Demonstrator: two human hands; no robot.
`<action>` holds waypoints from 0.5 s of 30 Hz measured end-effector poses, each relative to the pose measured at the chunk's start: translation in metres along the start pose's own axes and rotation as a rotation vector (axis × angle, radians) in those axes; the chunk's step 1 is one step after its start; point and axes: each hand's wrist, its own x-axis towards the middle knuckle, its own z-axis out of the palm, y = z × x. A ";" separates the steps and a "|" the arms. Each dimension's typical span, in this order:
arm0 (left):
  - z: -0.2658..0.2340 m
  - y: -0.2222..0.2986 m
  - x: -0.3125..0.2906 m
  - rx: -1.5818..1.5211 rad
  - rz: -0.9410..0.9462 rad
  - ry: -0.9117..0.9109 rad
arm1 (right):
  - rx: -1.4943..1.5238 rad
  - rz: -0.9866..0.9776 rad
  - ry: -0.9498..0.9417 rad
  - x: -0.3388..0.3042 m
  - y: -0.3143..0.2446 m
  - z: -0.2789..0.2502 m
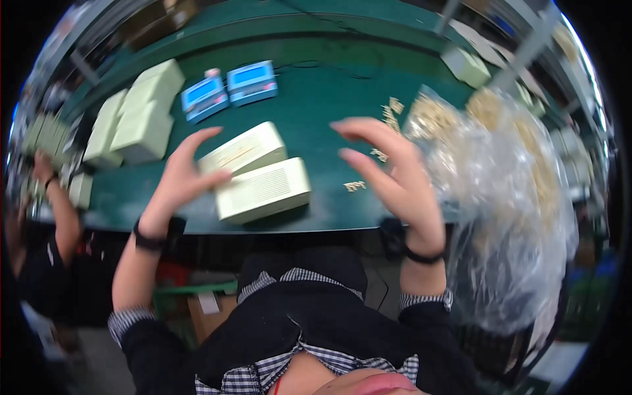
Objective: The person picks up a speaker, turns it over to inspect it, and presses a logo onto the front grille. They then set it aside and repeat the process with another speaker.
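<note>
Two pale green plastic housings lie in front of me on the green table, close against each other. The nearer housing [263,191] has a slotted grille on top; the farther housing [247,150] has thin tan strips or slots along its top. At their left end is my left hand [185,172], fingers and thumb spread apart, the thumb over the housings' edge; whether it touches them I cannot tell. My right hand [395,172] hovers right of the housings, thumb and fingers apart, nothing between them. Small beige pieces [355,186] lie beside it.
Two blue devices with screens [253,82] stand behind the housings. More pale green housings [141,131] are stacked at the left. Clear plastic bags [490,158] of beige parts fill the right side and hang over the table's edge. A co-worker's arm [64,210] reaches in at far left.
</note>
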 end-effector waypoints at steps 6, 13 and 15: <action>0.021 0.058 -0.021 0.274 0.333 -0.082 | -0.404 0.704 0.770 -0.196 0.034 -0.153; 0.051 0.052 -0.022 0.332 0.372 -0.008 | -0.422 0.780 0.558 -0.140 0.087 -0.151; 0.051 0.052 -0.024 0.335 0.361 -0.003 | -0.547 0.825 0.480 -0.107 0.093 -0.161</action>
